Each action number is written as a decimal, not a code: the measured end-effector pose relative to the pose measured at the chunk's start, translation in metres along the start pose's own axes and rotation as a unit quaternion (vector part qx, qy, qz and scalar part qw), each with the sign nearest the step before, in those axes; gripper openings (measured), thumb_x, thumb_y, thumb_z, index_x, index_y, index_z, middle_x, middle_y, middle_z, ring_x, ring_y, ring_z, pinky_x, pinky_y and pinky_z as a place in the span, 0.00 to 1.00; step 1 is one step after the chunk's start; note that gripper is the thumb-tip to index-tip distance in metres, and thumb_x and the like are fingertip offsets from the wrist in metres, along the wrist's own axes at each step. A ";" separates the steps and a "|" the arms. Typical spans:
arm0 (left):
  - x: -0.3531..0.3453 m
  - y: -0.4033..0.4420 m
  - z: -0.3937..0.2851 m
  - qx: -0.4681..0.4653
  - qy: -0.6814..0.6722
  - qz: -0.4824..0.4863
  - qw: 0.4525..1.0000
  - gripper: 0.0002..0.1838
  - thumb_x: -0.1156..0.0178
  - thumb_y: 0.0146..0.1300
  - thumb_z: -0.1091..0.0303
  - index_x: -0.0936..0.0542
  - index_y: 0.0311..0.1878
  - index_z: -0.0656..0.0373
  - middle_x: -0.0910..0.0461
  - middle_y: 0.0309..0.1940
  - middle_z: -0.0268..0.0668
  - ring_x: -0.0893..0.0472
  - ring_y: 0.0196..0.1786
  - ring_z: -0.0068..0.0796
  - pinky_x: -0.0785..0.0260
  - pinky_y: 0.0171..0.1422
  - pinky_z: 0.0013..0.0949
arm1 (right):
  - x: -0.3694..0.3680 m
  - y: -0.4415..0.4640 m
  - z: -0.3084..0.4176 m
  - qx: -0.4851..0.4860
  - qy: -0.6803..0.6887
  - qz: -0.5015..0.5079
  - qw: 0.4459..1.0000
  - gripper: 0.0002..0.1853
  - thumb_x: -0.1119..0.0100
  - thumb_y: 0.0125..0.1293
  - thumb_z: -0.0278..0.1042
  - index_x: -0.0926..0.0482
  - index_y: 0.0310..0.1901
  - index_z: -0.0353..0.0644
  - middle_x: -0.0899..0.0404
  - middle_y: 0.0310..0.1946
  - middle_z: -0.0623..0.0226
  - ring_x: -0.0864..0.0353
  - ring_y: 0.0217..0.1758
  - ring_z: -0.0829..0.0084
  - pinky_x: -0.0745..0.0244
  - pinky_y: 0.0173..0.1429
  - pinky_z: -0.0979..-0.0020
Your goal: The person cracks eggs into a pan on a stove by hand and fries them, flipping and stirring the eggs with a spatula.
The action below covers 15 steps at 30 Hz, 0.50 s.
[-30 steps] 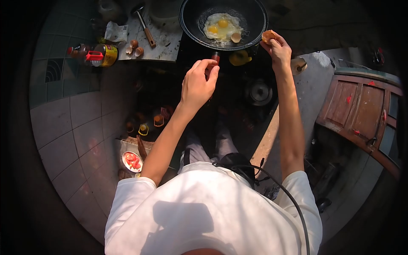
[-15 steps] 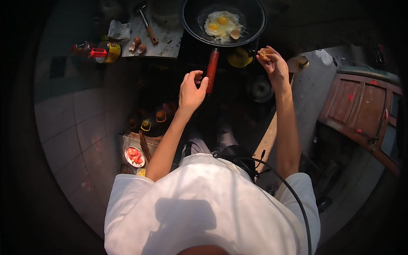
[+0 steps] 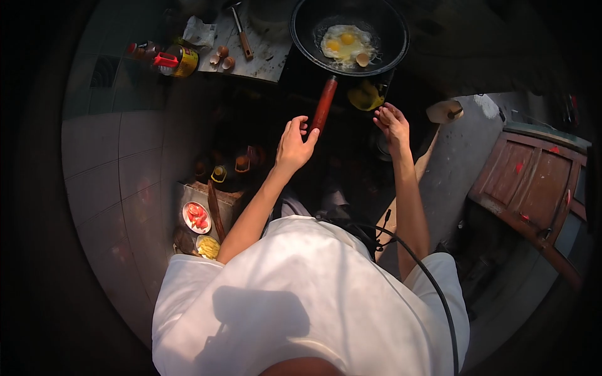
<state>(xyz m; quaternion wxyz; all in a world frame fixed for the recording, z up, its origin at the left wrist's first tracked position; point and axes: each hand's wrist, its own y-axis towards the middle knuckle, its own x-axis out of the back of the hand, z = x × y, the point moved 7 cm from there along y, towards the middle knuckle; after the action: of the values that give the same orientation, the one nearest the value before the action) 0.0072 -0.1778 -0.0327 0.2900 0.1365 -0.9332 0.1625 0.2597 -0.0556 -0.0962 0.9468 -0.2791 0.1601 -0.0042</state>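
My left hand (image 3: 296,145) is beside the red handle (image 3: 323,105) of a dark frying pan (image 3: 301,37), fingers apart and not wrapped around it. In the pan lie frying eggs (image 3: 348,45) with two yellow yolks, and a piece of eggshell (image 3: 362,59) sits at their edge. To the right of the handle and below the pan, my right hand (image 3: 394,128) has its fingers curled around an eggshell, now mostly hidden by them.
Broken eggshells (image 3: 228,62), a wooden-handled utensil (image 3: 244,44) and a red-capped bottle (image 3: 183,61) are on the left counter. Lower left are a plate of red pieces (image 3: 197,217) and a bowl of yellow pieces (image 3: 207,246). A wooden cabinet door (image 3: 527,178) is at right.
My right hand has lowered and turned, so the eggshell in it shows less. My left hand stays beside the handle. The whole view has shifted slightly.
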 end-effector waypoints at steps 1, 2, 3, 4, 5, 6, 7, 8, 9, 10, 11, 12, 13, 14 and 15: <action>0.000 0.002 0.001 -0.005 -0.018 -0.005 1.000 0.26 0.37 0.60 0.60 0.30 0.57 0.63 0.24 0.46 0.41 0.22 0.45 0.32 0.27 0.47 0.33 | -0.001 0.000 -0.001 0.012 -0.023 0.002 1.000 0.20 0.40 0.63 0.31 0.29 0.55 0.33 0.23 0.40 0.67 0.21 0.40 0.76 0.21 0.44 0.73; -0.002 -0.001 0.001 0.000 -0.021 -0.013 1.000 0.26 0.37 0.60 0.60 0.30 0.57 0.63 0.24 0.46 0.41 0.22 0.45 0.32 0.27 0.47 0.33 | -0.002 0.003 0.001 0.022 -0.051 0.013 0.998 0.19 0.41 0.63 0.30 0.28 0.54 0.33 0.22 0.40 0.68 0.21 0.39 0.77 0.21 0.43 0.73; -0.003 -0.002 0.000 0.015 -0.031 -0.005 0.999 0.24 0.38 0.60 0.60 0.30 0.56 0.63 0.24 0.44 0.42 0.22 0.43 0.33 0.28 0.48 0.34 | 0.000 0.005 -0.001 0.026 -0.074 0.012 0.997 0.17 0.36 0.60 0.31 0.25 0.49 0.35 0.21 0.35 0.70 0.20 0.36 0.79 0.23 0.41 0.76; -0.004 -0.002 0.000 0.027 -0.040 0.007 0.999 0.23 0.38 0.60 0.61 0.30 0.54 0.64 0.24 0.42 0.42 0.22 0.41 0.33 0.28 0.48 0.35 | 0.001 0.008 -0.007 0.026 -0.074 0.012 0.997 0.17 0.36 0.60 0.31 0.25 0.49 0.35 0.21 0.35 0.70 0.20 0.36 0.79 0.23 0.41 0.76; -0.005 -0.004 -0.002 0.030 -0.042 0.003 0.999 0.23 0.38 0.60 0.61 0.30 0.54 0.64 0.24 0.42 0.42 0.22 0.41 0.33 0.28 0.48 0.35 | 0.008 0.013 -0.010 0.025 -0.149 -0.036 0.988 0.17 0.33 0.57 0.32 0.24 0.46 0.35 0.21 0.32 0.72 0.21 0.34 0.80 0.24 0.39 0.77; -0.005 -0.005 -0.003 0.036 -0.038 0.002 0.999 0.23 0.39 0.60 0.61 0.30 0.54 0.64 0.24 0.42 0.42 0.22 0.39 0.32 0.28 0.47 0.35 | 0.016 0.016 -0.011 0.025 -0.221 -0.087 0.971 0.18 0.30 0.55 0.33 0.24 0.44 0.36 0.21 0.30 0.73 0.21 0.32 0.81 0.26 0.38 0.79; -0.004 -0.006 -0.003 0.041 -0.033 0.003 0.999 0.22 0.39 0.60 0.62 0.29 0.54 0.64 0.24 0.41 0.42 0.22 0.38 0.31 0.28 0.46 0.34 | 0.020 0.018 -0.013 0.032 -0.207 -0.092 0.973 0.20 0.25 0.50 0.37 0.23 0.40 0.36 0.21 0.28 0.73 0.23 0.29 0.82 0.28 0.35 0.79; -0.007 -0.007 -0.004 0.040 -0.033 0.003 0.999 0.22 0.39 0.60 0.62 0.29 0.54 0.64 0.24 0.41 0.42 0.22 0.38 0.31 0.28 0.46 0.34 | 0.025 0.024 -0.018 0.033 -0.207 -0.092 0.973 0.20 0.25 0.50 0.37 0.23 0.40 0.36 0.21 0.28 0.73 0.23 0.29 0.82 0.28 0.35 0.79; -0.008 -0.008 -0.003 0.042 -0.033 0.003 0.999 0.23 0.40 0.62 0.61 0.30 0.55 0.64 0.23 0.41 0.41 0.22 0.40 0.30 0.28 0.46 0.33 | 0.029 0.029 -0.022 0.032 -0.225 -0.117 0.967 0.22 0.25 0.50 0.38 0.24 0.42 0.36 0.22 0.28 0.73 0.24 0.29 0.82 0.29 0.33 0.80; -0.008 -0.010 0.000 0.044 -0.033 0.004 0.998 0.23 0.41 0.63 0.59 0.30 0.56 0.64 0.21 0.42 0.40 0.21 0.42 0.28 0.28 0.46 0.31 | 0.033 0.034 -0.025 0.031 -0.244 -0.141 0.959 0.24 0.25 0.50 0.40 0.24 0.44 0.36 0.22 0.29 0.72 0.25 0.28 0.82 0.30 0.31 0.80; -0.009 -0.011 0.001 0.045 -0.031 0.004 0.998 0.23 0.41 0.63 0.59 0.30 0.56 0.64 0.21 0.42 0.40 0.21 0.42 0.28 0.28 0.46 0.31 | 0.037 0.041 -0.028 0.028 -0.244 -0.141 0.959 0.24 0.25 0.50 0.40 0.24 0.44 0.36 0.22 0.29 0.72 0.25 0.28 0.82 0.30 0.31 0.80; -0.008 -0.013 0.001 0.041 -0.047 -0.006 0.998 0.23 0.41 0.64 0.59 0.30 0.56 0.64 0.21 0.42 0.40 0.21 0.41 0.27 0.28 0.46 0.31 | 0.036 0.043 -0.023 0.050 -0.280 -0.144 0.948 0.26 0.25 0.50 0.40 0.25 0.45 0.35 0.22 0.29 0.72 0.25 0.29 0.81 0.30 0.30 0.79; -0.008 -0.015 0.001 0.038 -0.063 -0.016 0.997 0.22 0.42 0.64 0.59 0.30 0.56 0.64 0.21 0.41 0.40 0.21 0.40 0.27 0.28 0.46 0.30 | 0.036 0.043 -0.019 0.069 -0.315 -0.147 0.935 0.27 0.24 0.50 0.40 0.26 0.47 0.35 0.23 0.29 0.72 0.25 0.29 0.81 0.30 0.30 0.79; -0.007 -0.015 0.001 0.038 -0.062 -0.016 0.997 0.22 0.42 0.64 0.59 0.30 0.56 0.64 0.21 0.41 0.40 0.21 0.40 0.27 0.28 0.46 0.30 | 0.037 0.042 -0.018 0.069 -0.315 -0.147 0.935 0.27 0.24 0.50 0.40 0.26 0.47 0.35 0.23 0.29 0.72 0.25 0.29 0.81 0.30 0.30 0.79; -0.005 -0.017 0.002 0.044 -0.076 -0.027 0.996 0.22 0.42 0.65 0.60 0.30 0.56 0.64 0.21 0.41 0.40 0.22 0.40 0.27 0.28 0.46 0.30 | 0.036 0.040 -0.017 0.073 -0.252 -0.130 0.956 0.28 0.25 0.51 0.41 0.27 0.49 0.35 0.23 0.29 0.72 0.25 0.29 0.82 0.28 0.33 0.77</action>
<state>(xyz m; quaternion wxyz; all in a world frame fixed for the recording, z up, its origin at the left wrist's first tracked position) 0.0164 -0.1935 -0.0335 0.2159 0.1865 -0.9405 0.1847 0.2855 -0.0344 -0.1415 0.9654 -0.2199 -0.1225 -0.0683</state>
